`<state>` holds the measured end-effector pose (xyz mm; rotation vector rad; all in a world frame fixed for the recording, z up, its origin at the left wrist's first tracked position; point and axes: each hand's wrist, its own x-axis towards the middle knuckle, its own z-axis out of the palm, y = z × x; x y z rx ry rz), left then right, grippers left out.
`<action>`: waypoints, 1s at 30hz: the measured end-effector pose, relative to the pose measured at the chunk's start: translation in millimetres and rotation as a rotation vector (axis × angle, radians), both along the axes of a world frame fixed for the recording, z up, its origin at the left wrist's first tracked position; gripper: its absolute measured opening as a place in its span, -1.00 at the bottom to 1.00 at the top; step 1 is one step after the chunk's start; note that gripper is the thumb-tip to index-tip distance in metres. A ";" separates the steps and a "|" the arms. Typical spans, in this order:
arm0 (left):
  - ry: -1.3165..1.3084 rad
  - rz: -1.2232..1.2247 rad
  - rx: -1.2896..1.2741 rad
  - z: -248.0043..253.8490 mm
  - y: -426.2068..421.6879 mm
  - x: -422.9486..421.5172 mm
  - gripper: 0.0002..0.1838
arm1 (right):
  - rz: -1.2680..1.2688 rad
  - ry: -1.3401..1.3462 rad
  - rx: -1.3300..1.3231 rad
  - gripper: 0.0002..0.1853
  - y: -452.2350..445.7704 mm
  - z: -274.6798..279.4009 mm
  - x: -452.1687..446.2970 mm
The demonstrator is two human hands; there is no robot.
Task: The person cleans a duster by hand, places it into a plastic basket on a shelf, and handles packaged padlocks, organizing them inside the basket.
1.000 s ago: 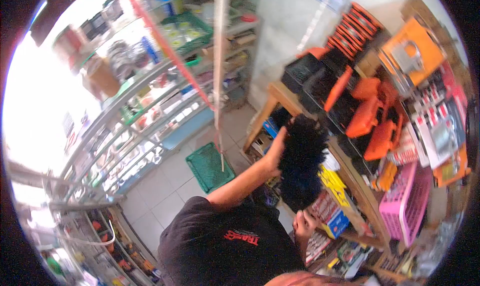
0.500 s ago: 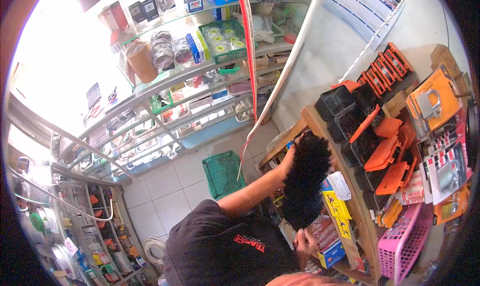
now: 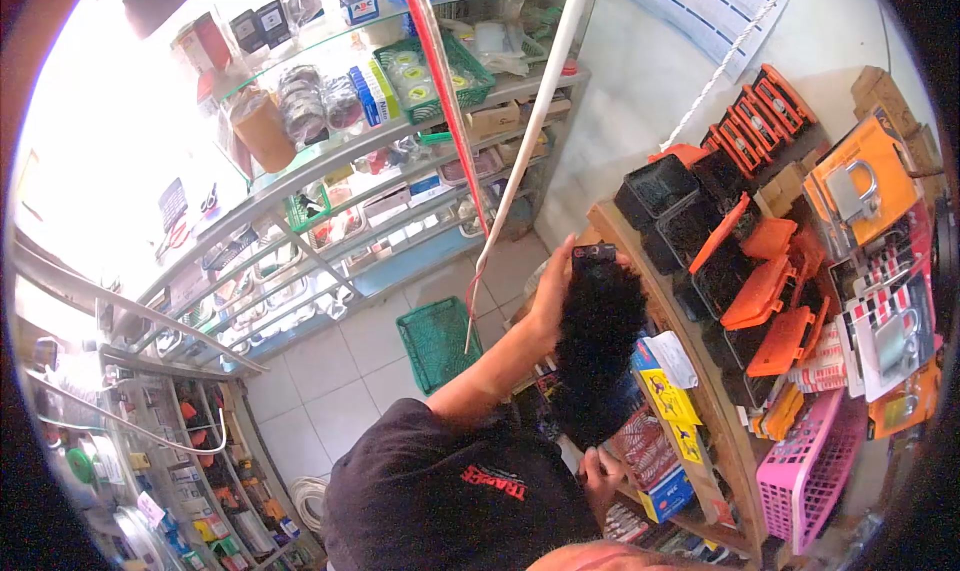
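Observation:
My left hand (image 3: pixel 556 283) stretches forward from a black sleeve and grips the upper end of a long black object (image 3: pixel 598 356). Its outline looks ragged and very dark, so its exact kind is unclear. A small blocky black end with pale marks shows by my thumb. At the lower end, my right hand (image 3: pixel 600 469) has its fingers curled against the object. Just beyond it on the wooden shelf unit (image 3: pixel 690 356) are a blue box (image 3: pixel 668 493), red-and-white patterned packets (image 3: pixel 645 446) and yellow packaging (image 3: pixel 668 396).
Black bins (image 3: pixel 660 186) and orange cases (image 3: pixel 765 291) cover the shelf top, with packaged padlocks (image 3: pixel 855 191) and a pink basket (image 3: pixel 805 481) farther right. A green basket (image 3: pixel 440 343) lies on the tiled floor. Glass shelves (image 3: pixel 390 141) stand ahead; a pale pole (image 3: pixel 535 121) crosses the view.
My left hand and the upper end of the black object have shifted left, away from the shelf edge. The blocky end now shows by my thumb. The whole view has turned slightly.

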<state>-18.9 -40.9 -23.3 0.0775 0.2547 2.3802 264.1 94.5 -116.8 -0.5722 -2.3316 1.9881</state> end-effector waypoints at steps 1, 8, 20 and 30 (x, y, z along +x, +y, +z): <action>-0.034 -0.002 -0.004 -1.4 -0.8 -1.9 -0.25 | -0.037 0.005 0.004 -0.68 -0.2 5.0 -1.6; 0.078 -0.095 0.190 -2.5 1.0 -3.2 -0.22 | -0.074 0.054 0.186 -0.72 -6.1 -9.9 7.8; -0.125 -0.021 -0.038 13.4 1.1 7.6 -0.22 | -0.143 0.068 0.180 -0.63 -13.4 4.6 9.7; -0.114 -0.088 -0.077 1.8 8.3 9.0 -0.22 | -0.307 0.202 0.002 -0.66 -11.0 -26.6 19.4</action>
